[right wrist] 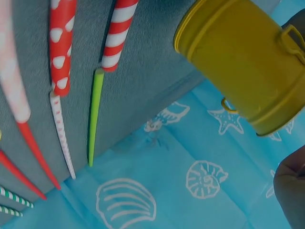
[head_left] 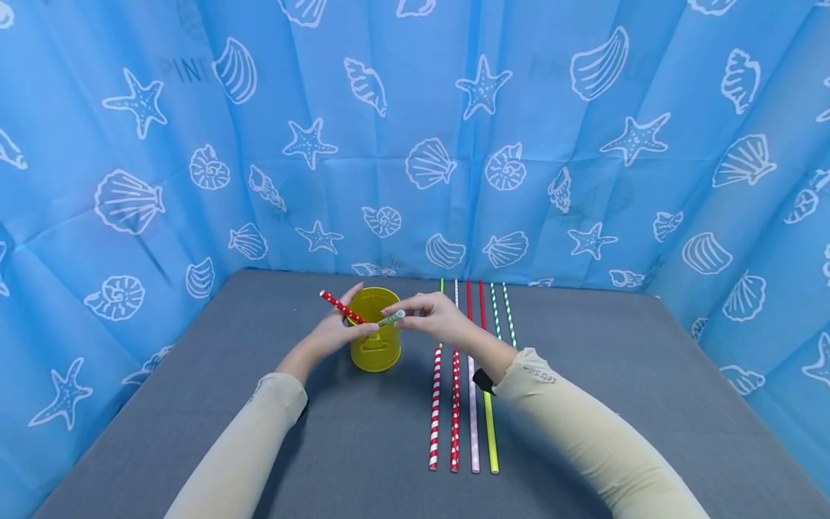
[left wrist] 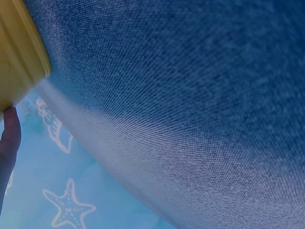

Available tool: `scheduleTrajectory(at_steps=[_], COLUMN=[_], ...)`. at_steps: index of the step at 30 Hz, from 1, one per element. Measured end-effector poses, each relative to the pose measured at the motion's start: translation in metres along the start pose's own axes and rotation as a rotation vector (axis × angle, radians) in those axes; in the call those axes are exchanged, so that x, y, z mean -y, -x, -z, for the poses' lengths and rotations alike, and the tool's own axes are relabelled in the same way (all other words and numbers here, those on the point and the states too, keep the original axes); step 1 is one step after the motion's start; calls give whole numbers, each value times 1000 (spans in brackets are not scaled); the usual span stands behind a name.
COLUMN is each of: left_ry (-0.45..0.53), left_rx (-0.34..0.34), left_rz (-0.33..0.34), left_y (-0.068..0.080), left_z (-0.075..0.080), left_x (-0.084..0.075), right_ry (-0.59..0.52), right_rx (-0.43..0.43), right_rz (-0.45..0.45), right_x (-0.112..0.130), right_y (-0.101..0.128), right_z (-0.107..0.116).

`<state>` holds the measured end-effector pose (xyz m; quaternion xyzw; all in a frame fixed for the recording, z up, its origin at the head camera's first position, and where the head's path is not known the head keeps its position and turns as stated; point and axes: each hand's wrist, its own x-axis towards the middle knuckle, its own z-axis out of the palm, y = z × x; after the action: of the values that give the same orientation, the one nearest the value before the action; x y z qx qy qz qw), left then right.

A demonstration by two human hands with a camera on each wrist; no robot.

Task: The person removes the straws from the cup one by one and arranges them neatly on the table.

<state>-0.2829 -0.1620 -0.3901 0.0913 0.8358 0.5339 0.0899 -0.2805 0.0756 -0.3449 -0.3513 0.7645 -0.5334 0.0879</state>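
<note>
I hold two straws over the yellow bucket (head_left: 375,330) near the back of the grey table (head_left: 324,447): my left hand (head_left: 337,331) pinches a red dotted straw (head_left: 341,307) that slants up to the left, and my right hand (head_left: 433,316) pinches a pale green straw (head_left: 392,318) by its end, the two hands almost meeting above the rim. I judge both straws light and easily crushed or bent, so a soft pinch near the middle suits them better than a hard squeeze at the tip. The bucket looks like thin painted metal, light enough to tip if knocked. To its right a row of straws (head_left: 463,404) lies side by side on the table, well apart from the bucket. The straws' lower ends and the bucket's inside are hidden behind my fingers; the wrist views show only bucket wall, table and shell-printed blue cloth (head_left: 415,144), with one fingertip (left wrist: 9,133) at the edge.
</note>
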Motion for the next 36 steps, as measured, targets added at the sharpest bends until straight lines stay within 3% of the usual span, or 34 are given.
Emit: scheduleTrajectory(at_steps=[11, 17, 28, 36], left_ry=[-6, -1, 12, 7], left_rx=[-2, 7, 18, 20], left_rz=[1, -11, 1, 14], left_y=[1, 2, 2, 1], left_z=[1, 2, 2, 3], left_x=[-1, -1, 0, 0], right_ry=[-43, -128, -202, -214], right_rx=[-130, -199, -404, -541], right_rz=[62, 104, 218, 156], right_x=[20, 33, 41, 43], right_y=[16, 28, 45, 59], right_z=[28, 44, 75, 100])
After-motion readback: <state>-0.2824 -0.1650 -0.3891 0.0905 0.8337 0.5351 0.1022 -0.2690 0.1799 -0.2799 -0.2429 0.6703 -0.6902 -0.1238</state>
